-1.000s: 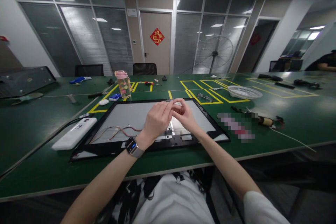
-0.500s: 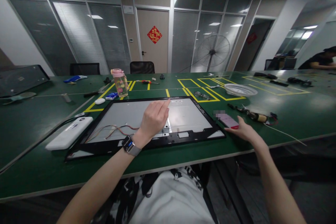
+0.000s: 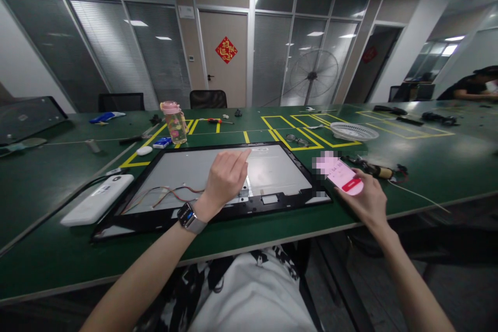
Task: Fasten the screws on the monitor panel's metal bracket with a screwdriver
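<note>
A black-framed display panel (image 3: 155,218) lies flat on the green table (image 3: 58,264) in front of me, its grey back plate up and thin coloured wires (image 3: 171,193) across its left part. My left hand (image 3: 225,176), with a watch on the wrist, hovers over the panel's middle, its fingers pinched together; whether something small sits between the fingertips I cannot tell. My right hand (image 3: 368,199) is raised just off the panel's right corner and holds a pink phone (image 3: 342,174), screen up.
A white power bank (image 3: 97,199) with a cable lies left of the panel. Behind it stand a pink-lidded bottle (image 3: 174,122), eyeglasses (image 3: 298,140) and a white basket (image 3: 354,131). Tools and wire (image 3: 383,171) lie at right. Another person sits far right (image 3: 476,85).
My hands parted over the panel. My right hand went right to the phone on the table and has lifted it. My left hand stayed above the panel.
</note>
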Demonstrator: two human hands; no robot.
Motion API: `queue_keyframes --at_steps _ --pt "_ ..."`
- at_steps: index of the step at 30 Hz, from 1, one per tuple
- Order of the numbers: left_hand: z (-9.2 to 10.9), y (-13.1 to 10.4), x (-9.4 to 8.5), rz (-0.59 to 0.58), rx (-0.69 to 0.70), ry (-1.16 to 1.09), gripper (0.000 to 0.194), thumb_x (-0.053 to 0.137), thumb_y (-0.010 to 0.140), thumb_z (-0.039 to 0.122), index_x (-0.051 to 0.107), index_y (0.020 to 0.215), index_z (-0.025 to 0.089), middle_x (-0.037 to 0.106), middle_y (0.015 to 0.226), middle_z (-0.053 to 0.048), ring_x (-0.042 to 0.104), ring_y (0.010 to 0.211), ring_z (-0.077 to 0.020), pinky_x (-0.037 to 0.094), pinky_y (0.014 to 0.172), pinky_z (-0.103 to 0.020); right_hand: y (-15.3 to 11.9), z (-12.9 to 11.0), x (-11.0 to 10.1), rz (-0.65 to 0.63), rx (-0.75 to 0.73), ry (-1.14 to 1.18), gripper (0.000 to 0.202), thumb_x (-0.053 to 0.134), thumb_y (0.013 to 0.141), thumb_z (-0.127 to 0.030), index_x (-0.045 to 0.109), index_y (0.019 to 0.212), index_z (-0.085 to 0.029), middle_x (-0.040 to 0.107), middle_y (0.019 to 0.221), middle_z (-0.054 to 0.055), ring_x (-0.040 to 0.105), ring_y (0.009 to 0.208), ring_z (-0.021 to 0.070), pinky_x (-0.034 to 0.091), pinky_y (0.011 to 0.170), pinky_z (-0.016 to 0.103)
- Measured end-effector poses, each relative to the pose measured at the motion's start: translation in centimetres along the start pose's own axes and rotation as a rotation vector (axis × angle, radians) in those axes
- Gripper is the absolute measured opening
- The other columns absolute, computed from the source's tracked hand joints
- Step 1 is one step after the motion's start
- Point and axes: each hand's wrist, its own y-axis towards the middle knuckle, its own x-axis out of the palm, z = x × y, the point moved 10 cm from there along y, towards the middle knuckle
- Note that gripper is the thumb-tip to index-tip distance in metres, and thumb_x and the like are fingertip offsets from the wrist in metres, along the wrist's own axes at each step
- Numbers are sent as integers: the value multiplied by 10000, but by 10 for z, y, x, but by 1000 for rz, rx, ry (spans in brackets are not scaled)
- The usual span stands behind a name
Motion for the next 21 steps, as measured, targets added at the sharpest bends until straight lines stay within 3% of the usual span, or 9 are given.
queue_keyframes --at_steps 3,13,21 --pt "1 0 1 -9 4 4 316 392 932 154 574 1186 107 654 975 -133 594 909 -235 451 832 -381 -4 -8 -9 76 -65 41 464 635 753 -380 467 1162 -240 582 1257 150 530 1128 361 454 917 473" --pt "1 0 0 -4 10 10 318 407 915 140 583 1178 103 660 964 -133 595 893 -236 446 814 -378 -7 -19 -14 119 -143 113 359 650 775 -357 491 1061 -210 557 1313 146 512 1176 308 424 980 477" --pt "4 -1 0 9 60 49 342 420 890 106 569 1198 95 660 948 -130 598 883 -235 445 812 -382 -6 -24 -24 238 -256 192 359 722 717 -318 518 990 -205 599 1240 145 552 1099 303 457 903 464"
